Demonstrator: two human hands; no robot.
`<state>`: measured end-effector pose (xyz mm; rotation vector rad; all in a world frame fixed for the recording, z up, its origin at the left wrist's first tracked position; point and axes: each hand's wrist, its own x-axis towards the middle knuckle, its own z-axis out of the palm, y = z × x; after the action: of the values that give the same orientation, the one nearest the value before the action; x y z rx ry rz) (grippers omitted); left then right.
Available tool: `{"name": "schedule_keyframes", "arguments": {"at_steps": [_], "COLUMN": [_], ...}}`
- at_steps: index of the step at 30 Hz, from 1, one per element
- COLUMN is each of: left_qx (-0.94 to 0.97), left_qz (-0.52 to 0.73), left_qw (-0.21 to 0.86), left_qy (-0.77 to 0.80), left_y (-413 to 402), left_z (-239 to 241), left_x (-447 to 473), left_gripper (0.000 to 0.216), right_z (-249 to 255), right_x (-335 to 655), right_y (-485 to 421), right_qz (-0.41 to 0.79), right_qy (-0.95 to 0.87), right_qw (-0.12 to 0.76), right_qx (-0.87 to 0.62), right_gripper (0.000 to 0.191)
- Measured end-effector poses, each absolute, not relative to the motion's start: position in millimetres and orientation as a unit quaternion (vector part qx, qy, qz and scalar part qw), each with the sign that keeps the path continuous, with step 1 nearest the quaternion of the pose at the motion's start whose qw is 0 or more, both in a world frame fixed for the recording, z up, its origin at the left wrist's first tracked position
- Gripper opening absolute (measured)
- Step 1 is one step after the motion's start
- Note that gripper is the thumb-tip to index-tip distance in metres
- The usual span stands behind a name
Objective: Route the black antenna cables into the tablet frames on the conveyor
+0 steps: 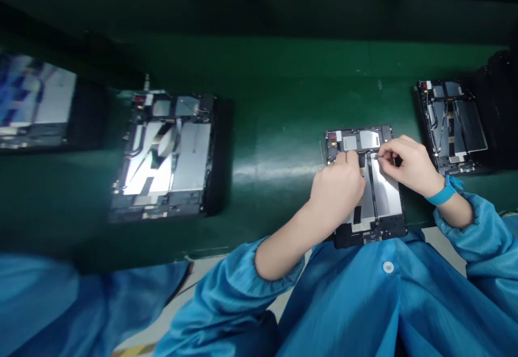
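Observation:
An opened tablet chassis (384, 195) with silver shielding and a black frame lies on the green belt (275, 130) right in front of me. My left hand (338, 187) rests on its left half, fingers curled and pressing near a dark connector at the upper middle. My right hand (404, 163) sits at the upper right of the chassis, fingers pinched together on a small silvery strip I cannot make out clearly. A blue strap (444, 192) circles my right wrist. Both arms wear blue sleeves.
Another opened tablet chassis (165, 157) lies on the belt to the left, a blurred one (34, 103) at the far left, and one more (453, 125) at the far right. A blue-clad arm of another person (60, 303) fills the lower left.

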<state>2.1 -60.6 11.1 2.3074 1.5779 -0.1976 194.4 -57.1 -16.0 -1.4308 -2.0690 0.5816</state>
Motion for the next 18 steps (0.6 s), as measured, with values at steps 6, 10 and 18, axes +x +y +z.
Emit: {"name": "schedule_keyframes", "arguments": {"at_steps": [6,10,18], "left_qx": [0.803,0.798,0.825], "left_qz": [-0.011,-0.027,-0.065], "left_qw": [0.188,0.168,0.134], "left_qy": [0.565,0.578,0.546], "left_y": [-61,-60,-55], "left_z": [2,5,10], "left_x": [-6,-4,1], "left_gripper": [0.023,0.023,0.026], "right_z": [-33,-40,-39], "right_x": [198,196,198], "right_y": [-68,-68,-67], "right_qz": [0.338,0.343,0.347], "right_qy": [-0.583,-0.540,-0.532], "right_qw": [0.405,0.429,0.431], "right_qx": [-0.617,-0.638,-0.641], "right_gripper": [0.003,0.003,0.006]}}
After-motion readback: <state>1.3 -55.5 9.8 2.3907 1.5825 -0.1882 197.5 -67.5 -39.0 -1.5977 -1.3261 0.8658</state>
